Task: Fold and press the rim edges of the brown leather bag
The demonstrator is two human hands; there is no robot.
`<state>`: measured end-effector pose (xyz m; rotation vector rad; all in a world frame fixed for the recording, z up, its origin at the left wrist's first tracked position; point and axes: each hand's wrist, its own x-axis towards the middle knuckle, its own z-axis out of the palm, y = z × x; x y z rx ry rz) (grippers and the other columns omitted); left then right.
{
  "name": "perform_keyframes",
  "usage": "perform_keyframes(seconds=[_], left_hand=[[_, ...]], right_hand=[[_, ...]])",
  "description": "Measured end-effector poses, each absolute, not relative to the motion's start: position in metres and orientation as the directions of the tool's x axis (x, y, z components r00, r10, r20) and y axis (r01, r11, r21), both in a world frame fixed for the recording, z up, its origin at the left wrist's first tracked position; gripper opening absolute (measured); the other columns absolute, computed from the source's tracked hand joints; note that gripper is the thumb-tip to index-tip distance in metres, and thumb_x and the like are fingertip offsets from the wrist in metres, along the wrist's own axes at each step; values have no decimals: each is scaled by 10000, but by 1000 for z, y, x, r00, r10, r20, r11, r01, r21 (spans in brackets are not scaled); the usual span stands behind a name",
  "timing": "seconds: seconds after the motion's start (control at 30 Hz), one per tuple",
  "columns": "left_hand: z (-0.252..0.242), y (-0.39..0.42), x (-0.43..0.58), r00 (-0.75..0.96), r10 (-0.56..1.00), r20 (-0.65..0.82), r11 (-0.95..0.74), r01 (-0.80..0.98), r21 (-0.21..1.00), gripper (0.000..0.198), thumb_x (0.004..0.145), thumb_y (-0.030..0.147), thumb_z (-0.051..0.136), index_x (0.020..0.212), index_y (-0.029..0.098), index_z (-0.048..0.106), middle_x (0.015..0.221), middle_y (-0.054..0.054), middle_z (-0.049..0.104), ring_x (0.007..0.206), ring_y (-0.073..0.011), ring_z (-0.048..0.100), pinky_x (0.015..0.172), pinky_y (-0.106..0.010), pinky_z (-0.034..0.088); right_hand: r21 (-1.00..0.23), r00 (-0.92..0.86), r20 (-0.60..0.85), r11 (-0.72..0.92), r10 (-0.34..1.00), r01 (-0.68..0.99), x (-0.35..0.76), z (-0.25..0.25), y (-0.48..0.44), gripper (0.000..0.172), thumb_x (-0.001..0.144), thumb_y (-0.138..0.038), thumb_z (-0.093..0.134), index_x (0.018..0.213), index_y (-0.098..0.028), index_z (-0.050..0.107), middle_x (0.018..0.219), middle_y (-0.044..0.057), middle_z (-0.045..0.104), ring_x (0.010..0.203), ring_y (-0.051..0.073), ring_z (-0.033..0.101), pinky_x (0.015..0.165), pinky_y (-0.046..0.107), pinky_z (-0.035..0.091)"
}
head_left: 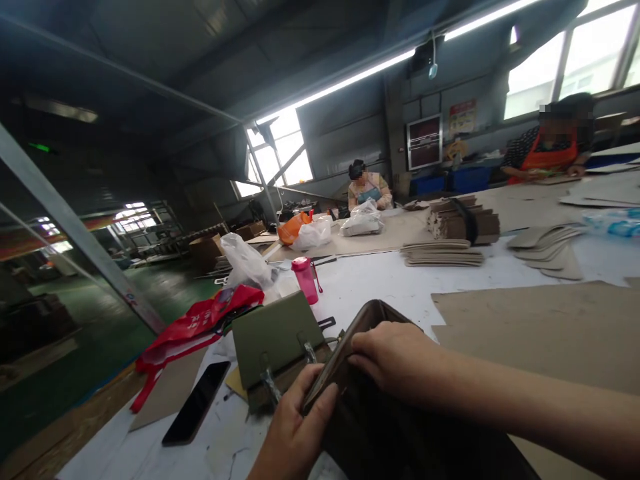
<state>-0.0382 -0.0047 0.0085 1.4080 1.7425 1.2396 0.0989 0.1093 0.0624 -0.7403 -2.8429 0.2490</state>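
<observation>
A dark brown bag [390, 427], leather-like, tilts toward me at the bottom centre with its rim up. My left hand [300, 420] pinches the near left end of that rim between thumb and fingers. Farther along the same edge, my right hand [395, 353] is closed on the rim, its fingertips partly inside. The bag's lower part runs out of view. Just beyond the left hand stands an olive-green bag [280, 333] with clear wrap on its straps, close to the brown bag's edge.
A black phone [196, 404] and red bag [200, 323] lie left; a pink bottle [306, 280] stands ahead. Stacked brown pieces [440, 253] and a large tan sheet [540, 333] are on the right. Two people [369, 187] work across the table. A metal post [75, 227] slants at left.
</observation>
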Motion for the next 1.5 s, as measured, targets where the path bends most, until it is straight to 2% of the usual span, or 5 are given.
perform_keyframes(seconds=[0.13, 0.33, 0.47, 0.9, 1.5], left_hand=[[9, -3, -41, -252, 965, 70, 20, 338, 941, 402, 764, 419, 464, 1071, 165, 519, 1001, -52, 584, 943, -208, 506, 848, -274, 386], [34, -1, -52, -60, 998, -21, 40, 332, 942, 369, 752, 355, 518, 1071, 173, 554, 939, -40, 613, 879, -198, 531, 822, -286, 399], [33, 11, -53, 61, 997, -48, 26, 316, 948, 379, 748, 340, 533, 1071, 145, 558, 871, -47, 619, 863, -203, 532, 780, -278, 409], [28, 18, -34, 24, 999, 29, -34, 304, 952, 356, 780, 339, 491, 1103, 196, 538, 987, -28, 609, 918, -198, 525, 832, -265, 388], [6, 19, -24, -252, 942, 222, -75, 485, 871, 312, 697, 389, 564, 931, 195, 634, 873, -2, 653, 836, -171, 581, 729, -182, 437]], right_hand=[[-176, -852, 155, 863, 500, 474, 107, 65, 110, 189, 777, -307, 465, 800, -211, 626, 729, 67, 642, 695, 232, 595, 566, 267, 390], [-360, -856, 34, 805, 516, 471, 126, 67, 86, 200, 818, -280, 428, 711, -199, 576, 665, 22, 627, 592, 160, 578, 471, 200, 328], [-250, -829, -23, 800, 559, 546, 131, 65, 90, 164, 814, -253, 436, 753, -193, 576, 716, 50, 635, 660, 209, 597, 484, 230, 316], [-58, -803, 194, 823, 564, 565, 133, 66, 114, 76, 782, -238, 495, 784, -210, 565, 709, 48, 641, 681, 246, 605, 501, 260, 356], [-123, -775, 190, 798, 603, 590, 134, 63, 121, 152, 779, -311, 482, 811, -211, 592, 707, 71, 639, 674, 253, 606, 525, 282, 410]])
